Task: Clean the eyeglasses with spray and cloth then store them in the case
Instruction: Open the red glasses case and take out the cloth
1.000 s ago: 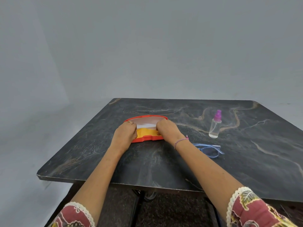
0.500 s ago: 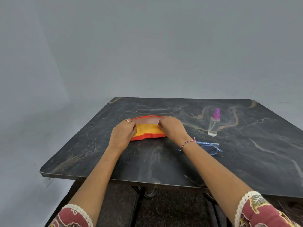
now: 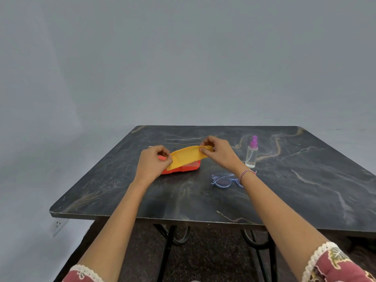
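A yellow cloth (image 3: 187, 156) is stretched between both hands, a little above the table. My left hand (image 3: 153, 163) pinches its left end and my right hand (image 3: 218, 150) pinches its right end. Under and behind the cloth lies the orange eyeglass case (image 3: 184, 168), mostly hidden by it. Blue-framed eyeglasses (image 3: 222, 180) lie folded on the table just under my right wrist. A clear spray bottle (image 3: 251, 152) with a purple top stands upright to the right of my right hand.
The dark marbled table (image 3: 295, 180) has its front edge close to me and its left edge near my left forearm. A wall socket (image 3: 59, 224) sits low on the wall at the left. Black metal table legs (image 3: 166, 247) show below.
Both hands were pressing down inside the case. They have since lifted up, drawing the yellow cloth out of the case and spreading it between them.
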### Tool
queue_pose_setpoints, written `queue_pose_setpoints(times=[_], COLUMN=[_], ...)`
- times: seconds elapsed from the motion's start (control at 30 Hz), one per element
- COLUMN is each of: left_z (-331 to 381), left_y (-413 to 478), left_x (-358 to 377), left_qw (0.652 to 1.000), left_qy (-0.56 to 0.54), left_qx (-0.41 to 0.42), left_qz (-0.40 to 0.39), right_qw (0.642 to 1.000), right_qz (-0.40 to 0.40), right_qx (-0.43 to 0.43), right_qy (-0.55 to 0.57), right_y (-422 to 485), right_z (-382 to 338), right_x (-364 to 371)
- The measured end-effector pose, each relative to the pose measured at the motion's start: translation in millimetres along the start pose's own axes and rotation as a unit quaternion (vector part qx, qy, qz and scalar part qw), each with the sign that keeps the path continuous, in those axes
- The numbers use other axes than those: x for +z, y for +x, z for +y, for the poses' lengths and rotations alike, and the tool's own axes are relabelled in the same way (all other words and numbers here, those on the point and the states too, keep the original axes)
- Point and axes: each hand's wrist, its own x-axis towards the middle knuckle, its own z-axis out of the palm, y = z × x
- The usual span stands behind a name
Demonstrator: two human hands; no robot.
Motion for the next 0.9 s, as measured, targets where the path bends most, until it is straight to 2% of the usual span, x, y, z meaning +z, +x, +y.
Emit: queue_pose_setpoints(times=[0.07,0.17,0.27,0.4,0.53,0.63,0.73,0.9], left_z=[8.9,19.4,31.3,43.8,48.5,53.3,57.7,60.2], left_y=[-1.1,-4.5,-10.2,-13.6,-14.4,-14.5,-13.7,-12.0], left_x=[1.7,3.8,6.0,16.6,31.5,39.1,42.7,43.0], left_qw=[0.996,0.981,0.947,0.915,0.902,0.879,0.852,0.801], left_qy=[-0.061,-0.130,-0.239,-0.277,-0.288,-0.333,-0.383,-0.481], left_qx=[-0.066,-0.122,-0.163,-0.220,-0.269,-0.297,-0.325,-0.341], left_qz=[-0.027,-0.076,-0.138,-0.194,-0.177,-0.165,-0.145,-0.101], right_qw=[0.998,0.990,0.981,0.978,0.991,0.994,0.993,0.988], right_qz=[0.020,0.037,0.053,0.079,0.100,0.110,0.087,0.040], right_qx=[0.039,0.083,0.105,0.119,0.073,0.015,-0.042,-0.108], right_qy=[0.038,0.106,0.152,0.152,0.047,0.001,-0.069,-0.105], right_y=[-0.8,-1.1,-0.5,0.9,-4.0,-12.3,-22.0,-39.3], right_z=[0.8,2.0,-1.9,-8.2,-17.3,-27.6,-31.4,-29.6], right_x=[-5.4,-12.9,-17.2,-17.0,-14.8,-10.9,-4.5,6.4])
